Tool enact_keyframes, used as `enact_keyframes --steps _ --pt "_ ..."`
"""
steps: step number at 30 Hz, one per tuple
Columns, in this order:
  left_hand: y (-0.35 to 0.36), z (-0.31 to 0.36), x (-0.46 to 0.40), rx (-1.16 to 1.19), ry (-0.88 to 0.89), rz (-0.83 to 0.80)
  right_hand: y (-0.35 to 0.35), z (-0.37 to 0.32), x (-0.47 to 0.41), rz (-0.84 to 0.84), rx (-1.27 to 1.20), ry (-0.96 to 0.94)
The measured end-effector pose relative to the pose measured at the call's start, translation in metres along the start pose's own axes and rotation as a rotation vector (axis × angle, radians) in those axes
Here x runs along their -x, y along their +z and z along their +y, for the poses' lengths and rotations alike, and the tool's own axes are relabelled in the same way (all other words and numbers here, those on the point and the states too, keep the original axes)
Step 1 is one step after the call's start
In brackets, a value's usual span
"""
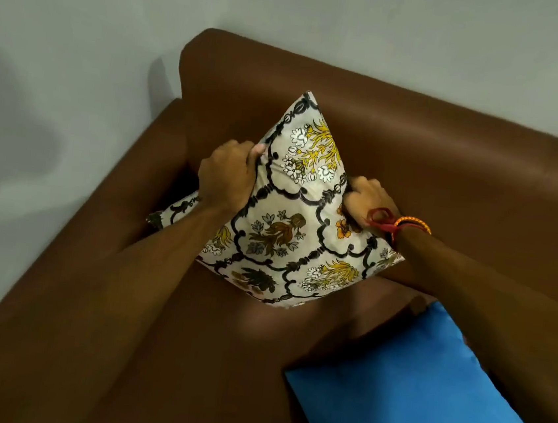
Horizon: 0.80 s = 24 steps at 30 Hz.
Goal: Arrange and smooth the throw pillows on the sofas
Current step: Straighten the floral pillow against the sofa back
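Note:
A white throw pillow with black lattice and yellow and brown flowers stands on one corner on the seat of a brown leather sofa, its top corner leaning toward the backrest. My left hand grips the pillow's left edge. My right hand, with red and orange threads at the wrist, clutches its right edge. A plain blue pillow lies flat on the seat at the lower right, partly under my right forearm.
The sofa's left armrest runs along the left side, with a pale grey wall behind and beside it. Bare seat cushion shows in front of the patterned pillow.

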<state>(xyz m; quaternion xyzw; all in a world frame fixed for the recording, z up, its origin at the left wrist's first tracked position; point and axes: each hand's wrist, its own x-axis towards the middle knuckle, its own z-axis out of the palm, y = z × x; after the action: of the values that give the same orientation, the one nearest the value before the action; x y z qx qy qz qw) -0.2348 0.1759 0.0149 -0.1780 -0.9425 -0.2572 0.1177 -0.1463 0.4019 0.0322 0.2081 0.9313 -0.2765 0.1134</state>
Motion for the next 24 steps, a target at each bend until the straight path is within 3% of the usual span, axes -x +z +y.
enact_keyframes --steps 3,7,10,11,13,17,19,21,24 --pt "0.016 -0.003 0.003 -0.002 -0.098 0.007 0.018 0.017 0.004 0.081 0.014 -0.045" --pt "0.012 0.002 0.017 0.065 -0.187 0.191 0.03 0.03 0.02 0.266 -0.033 -0.168" --pt "0.0 0.021 0.053 -0.001 0.057 0.316 0.032 0.055 0.054 0.404 0.006 -0.213" --pt "0.004 0.032 0.074 -0.043 0.208 0.266 0.035 0.069 0.071 0.424 0.058 -0.23" --pt "0.019 0.064 0.139 -0.016 0.519 -0.016 0.044 0.116 0.123 0.325 0.244 -0.314" --pt "0.055 0.105 0.277 -0.075 1.106 -0.542 0.072 0.239 0.245 -0.15 0.569 -0.593" --pt "0.074 0.108 0.334 -0.204 1.195 -0.693 0.086 0.299 0.308 -0.256 0.672 -0.636" --pt "0.092 0.105 0.377 -0.306 1.134 -0.778 0.103 0.345 0.352 -0.237 0.699 -0.644" --pt "0.121 0.115 0.426 -0.365 0.973 -0.655 0.136 0.379 0.379 -0.043 0.839 -0.643"
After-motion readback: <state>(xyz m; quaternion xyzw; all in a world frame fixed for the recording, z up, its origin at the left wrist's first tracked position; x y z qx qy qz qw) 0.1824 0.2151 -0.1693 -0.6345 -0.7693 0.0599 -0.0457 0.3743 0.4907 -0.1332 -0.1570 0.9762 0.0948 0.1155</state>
